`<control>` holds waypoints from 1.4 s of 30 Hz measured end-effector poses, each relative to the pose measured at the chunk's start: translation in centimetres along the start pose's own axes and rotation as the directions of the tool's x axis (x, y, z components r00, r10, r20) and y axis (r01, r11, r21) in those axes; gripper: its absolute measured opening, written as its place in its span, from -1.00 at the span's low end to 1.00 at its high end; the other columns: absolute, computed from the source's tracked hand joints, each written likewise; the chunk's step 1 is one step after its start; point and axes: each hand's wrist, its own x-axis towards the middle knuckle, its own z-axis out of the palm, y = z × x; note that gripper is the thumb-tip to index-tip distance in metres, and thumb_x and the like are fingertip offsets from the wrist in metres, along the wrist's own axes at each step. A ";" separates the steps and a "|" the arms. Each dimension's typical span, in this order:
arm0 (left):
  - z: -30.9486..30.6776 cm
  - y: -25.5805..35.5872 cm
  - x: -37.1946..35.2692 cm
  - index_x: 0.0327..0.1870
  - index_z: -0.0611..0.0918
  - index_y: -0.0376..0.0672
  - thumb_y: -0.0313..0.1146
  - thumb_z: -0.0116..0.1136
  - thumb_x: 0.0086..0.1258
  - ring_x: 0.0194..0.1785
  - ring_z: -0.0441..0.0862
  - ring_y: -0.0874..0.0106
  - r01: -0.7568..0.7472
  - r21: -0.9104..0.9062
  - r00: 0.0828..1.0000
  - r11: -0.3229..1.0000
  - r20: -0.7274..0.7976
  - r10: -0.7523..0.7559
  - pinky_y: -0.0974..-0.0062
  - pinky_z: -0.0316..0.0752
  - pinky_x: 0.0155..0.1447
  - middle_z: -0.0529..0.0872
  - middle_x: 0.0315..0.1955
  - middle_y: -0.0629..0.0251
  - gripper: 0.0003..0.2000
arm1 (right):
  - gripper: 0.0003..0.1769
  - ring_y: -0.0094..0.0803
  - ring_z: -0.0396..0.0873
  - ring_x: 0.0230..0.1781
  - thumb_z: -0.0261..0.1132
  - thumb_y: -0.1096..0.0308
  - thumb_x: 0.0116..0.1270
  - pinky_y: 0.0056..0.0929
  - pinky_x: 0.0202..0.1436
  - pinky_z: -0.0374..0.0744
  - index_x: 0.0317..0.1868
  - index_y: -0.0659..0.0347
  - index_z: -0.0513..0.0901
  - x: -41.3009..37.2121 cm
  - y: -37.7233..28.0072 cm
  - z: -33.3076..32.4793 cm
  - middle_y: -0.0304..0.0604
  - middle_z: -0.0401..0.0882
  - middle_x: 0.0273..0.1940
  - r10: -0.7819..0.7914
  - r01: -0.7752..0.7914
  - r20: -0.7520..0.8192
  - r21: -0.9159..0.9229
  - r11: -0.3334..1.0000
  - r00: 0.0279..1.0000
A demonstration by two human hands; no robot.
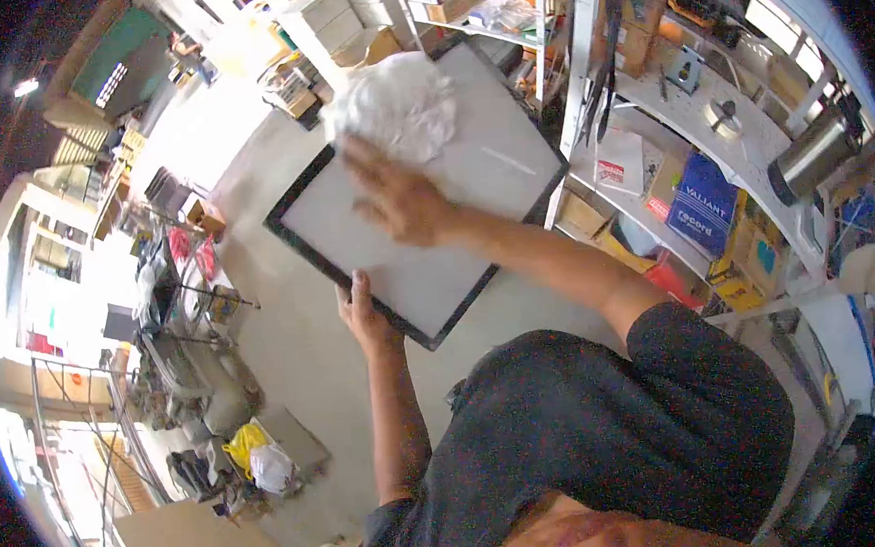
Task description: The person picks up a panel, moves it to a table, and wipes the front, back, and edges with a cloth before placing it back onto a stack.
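Observation:
A flat, pale rectangular panel with a black frame (491,165) is tilted in front of my body. My left hand (368,323) grips its lower left edge, thumb on top of the frame. Over the panel's face is my right hand (398,196), blurred, its fingers apart and nothing visibly gripped. A crumpled white cloth (402,105), partly blurred, lies across the panel's upper left part, just beyond my right fingertips. Whether those fingertips touch the cloth is unclear.
At the right stand shelves (729,125) with a metal cylinder (816,155), a blue bag (699,202) and boxes. Bags (269,464) and piled items lie on the floor at lower left. A person (189,53) is far off at upper left.

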 end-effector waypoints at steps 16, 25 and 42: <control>-2.9 0.8 -0.4 0.14 0.36 -0.37 -0.25 0.22 0.26 -0.15 0.57 0.31 -0.080 -0.068 0.988 0.994 0.124 0.088 0.33 0.55 -0.11 0.55 -0.15 0.15 -0.49 | -0.10 0.20 0.11 0.38 0.24 -0.27 0.16 0.07 0.25 0.39 0.40 0.01 0.19 3.6 -0.1 -5.9 0.21 -0.05 0.41 -0.003 -0.048 -0.139 -0.366 0.929 0.990; -3.0 1.1 -0.5 0.12 0.40 -0.34 -0.30 0.31 0.20 -0.20 0.57 0.36 -0.103 -0.025 0.994 0.994 0.030 0.103 0.37 0.52 -0.12 0.55 -0.20 0.20 -0.48 | -0.56 0.21 0.24 0.28 0.08 0.24 0.34 0.01 0.38 0.21 0.19 0.20 0.41 3.8 15.0 -10.5 0.24 0.28 0.25 0.357 -0.506 -0.407 -0.358 0.785 0.841; -2.8 0.5 2.3 0.14 0.39 -0.34 -0.26 0.12 0.32 -0.15 0.56 0.34 -0.070 -0.038 0.994 0.997 -0.089 0.066 0.37 0.52 -0.07 0.55 -0.15 0.18 -0.55 | -0.61 0.12 0.59 -0.12 0.13 0.21 0.34 -0.06 -0.04 0.54 0.12 0.20 0.49 -13.9 18.8 -4.6 0.12 0.43 0.17 0.676 -0.740 -0.305 -0.333 0.585 0.671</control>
